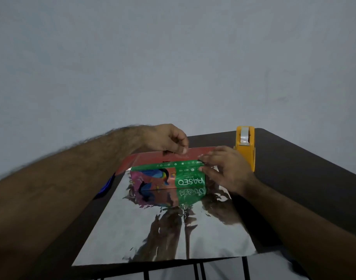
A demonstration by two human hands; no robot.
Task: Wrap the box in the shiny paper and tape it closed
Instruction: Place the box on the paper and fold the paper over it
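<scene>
Left forearm (58,188) blurred, cut off by left and bottom edges. Right forearm (306,229) cut off at right and bottom edges. Box (169,174) far side hidden; small print along its green strip too small to read. Left hand (169,141) fingertips hide part of red paper edge (201,151). Blue object (106,185) mostly hidden behind left forearm, unidentifiable. Dispenser (245,147) base partly hidden behind right hand (227,168). Table (294,168) legs cut off at bottom edge.

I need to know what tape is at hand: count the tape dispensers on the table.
1. The yellow tape dispenser stands at the far right of the dark table, just behind the right hand. Others may be hidden behind the arms or out of view.
</scene>
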